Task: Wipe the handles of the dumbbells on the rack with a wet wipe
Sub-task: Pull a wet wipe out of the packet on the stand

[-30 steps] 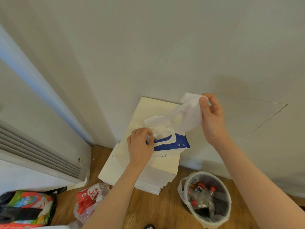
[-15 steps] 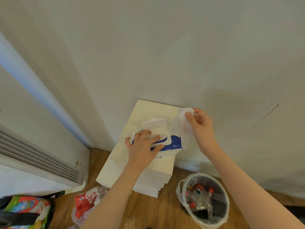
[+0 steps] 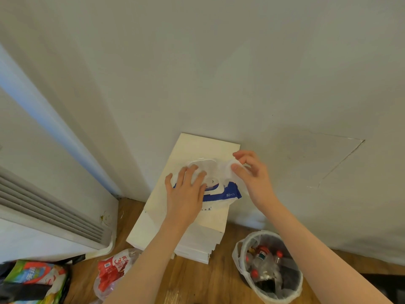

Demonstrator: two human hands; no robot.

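I am seeing two hands working over one wipe pack [image 3: 228,194] lying on the white counter [image 3: 197,148]: my left hand [image 3: 186,194] is pressing flat-fingered on it. My right hand [image 3: 252,174] is pinching one wet wipe [image 3: 226,172] just right of the pack's lid; one lined bin [image 3: 269,266] is sitting near right.

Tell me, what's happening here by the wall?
A person is taking a wet wipe from a blue-and-white wipes pack that lies on a stack of white boards against the wall. The left hand lies flat on the pack with its fingers at the flip lid, which stands open. The right hand pinches the wipe beside it. No dumbbells are in view. A lined bin of bottles stands nearby.
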